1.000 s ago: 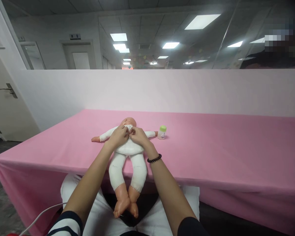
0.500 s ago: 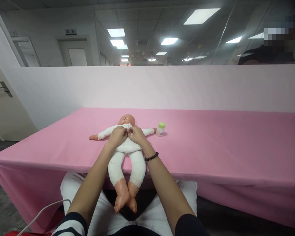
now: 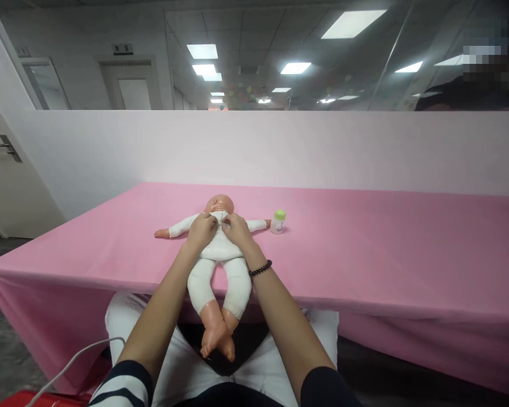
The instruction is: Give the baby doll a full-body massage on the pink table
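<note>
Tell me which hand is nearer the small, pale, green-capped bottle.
Right: the right hand is left of the bottle; the left hand is farther left, both over the white-bodied doll.

Both hands (image 3: 202, 230) (image 3: 237, 230) curled, side by side

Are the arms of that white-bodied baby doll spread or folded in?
Spread. The white-bodied baby doll lies with both arms stretched outward to opposite sides on the pink cloth table cover.
</note>
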`<action>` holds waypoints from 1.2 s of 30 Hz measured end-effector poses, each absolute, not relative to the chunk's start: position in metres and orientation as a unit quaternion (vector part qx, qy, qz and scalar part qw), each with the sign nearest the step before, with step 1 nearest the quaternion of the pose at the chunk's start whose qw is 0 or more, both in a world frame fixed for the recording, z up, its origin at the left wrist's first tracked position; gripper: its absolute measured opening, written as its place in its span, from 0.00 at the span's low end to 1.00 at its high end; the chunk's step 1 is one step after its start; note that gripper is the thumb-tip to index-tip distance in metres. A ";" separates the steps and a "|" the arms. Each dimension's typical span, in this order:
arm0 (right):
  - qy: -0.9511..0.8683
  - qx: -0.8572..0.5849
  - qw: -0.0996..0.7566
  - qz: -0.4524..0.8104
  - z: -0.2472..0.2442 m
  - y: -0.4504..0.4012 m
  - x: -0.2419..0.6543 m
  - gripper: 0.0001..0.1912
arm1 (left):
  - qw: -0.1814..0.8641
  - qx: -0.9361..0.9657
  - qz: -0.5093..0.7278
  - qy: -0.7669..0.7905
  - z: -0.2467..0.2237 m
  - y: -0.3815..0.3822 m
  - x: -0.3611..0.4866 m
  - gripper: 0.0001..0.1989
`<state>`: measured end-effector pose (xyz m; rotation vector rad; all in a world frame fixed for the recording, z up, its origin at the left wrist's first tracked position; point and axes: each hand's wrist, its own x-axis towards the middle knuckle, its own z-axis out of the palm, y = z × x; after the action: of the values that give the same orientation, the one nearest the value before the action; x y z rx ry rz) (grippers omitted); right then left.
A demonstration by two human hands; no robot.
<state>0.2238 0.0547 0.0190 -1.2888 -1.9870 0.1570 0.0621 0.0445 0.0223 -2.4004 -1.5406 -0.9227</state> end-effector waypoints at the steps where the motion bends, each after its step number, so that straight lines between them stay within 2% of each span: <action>1: -0.777 -0.505 0.371 0.061 0.019 0.055 0.223 0.06 | 0.074 -0.799 -0.302 -0.515 0.023 0.044 0.063 0.09; 9: -0.774 -0.511 0.370 0.040 0.020 0.054 0.221 0.07 | 0.097 -0.796 -0.321 -0.503 0.020 0.042 0.065 0.13; 15: -0.763 -0.521 0.384 0.011 0.016 0.060 0.222 0.15 | 0.107 -0.771 -0.379 -0.501 0.012 0.047 0.065 0.12; 26: -0.769 -0.539 0.344 0.025 0.019 0.063 0.218 0.11 | 0.102 -0.762 -0.317 -0.556 0.015 0.050 0.068 0.13; 32: -0.762 -0.531 0.370 0.018 0.014 0.058 0.220 0.11 | 0.102 -0.765 -0.355 -0.527 0.012 0.050 0.065 0.12; 36: -0.765 -0.503 0.402 0.010 0.011 0.055 0.222 0.12 | 0.087 -0.778 -0.384 -0.490 0.009 0.049 0.063 0.15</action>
<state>0.2222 0.0554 0.0109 -1.2723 -1.9325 0.0241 0.0628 0.0493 0.0092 -2.3178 -1.4579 -1.1423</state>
